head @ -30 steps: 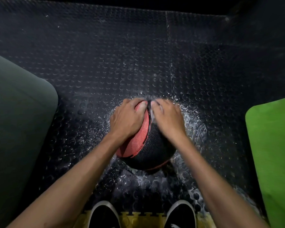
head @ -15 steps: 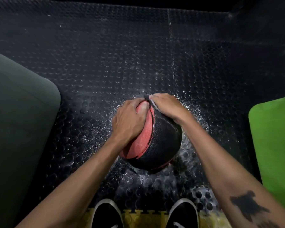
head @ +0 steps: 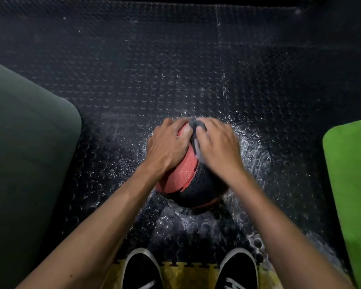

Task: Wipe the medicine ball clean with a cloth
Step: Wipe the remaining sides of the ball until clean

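Note:
A red and black medicine ball (head: 188, 176) sits on the wet studded floor just ahead of my feet. My left hand (head: 167, 144) lies over its red upper left side, fingers curled round the top. My right hand (head: 217, 142) presses a small grey cloth (head: 196, 136) onto the ball's top right, fingers curled over the cloth. Only a strip of the cloth shows between my two hands; the rest is hidden under my right palm.
Black studded rubber flooring (head: 175, 69) is splashed with water around the ball. A dark green mat (head: 25, 153) lies at the left, a bright green mat (head: 350, 174) at the right. My two black shoes (head: 142, 270) stand on yellow puzzle tiles (head: 188, 274).
My right hand with the cloth has slid back from the ball's far top toward me and down its right side. The left hand stays on the red panel.

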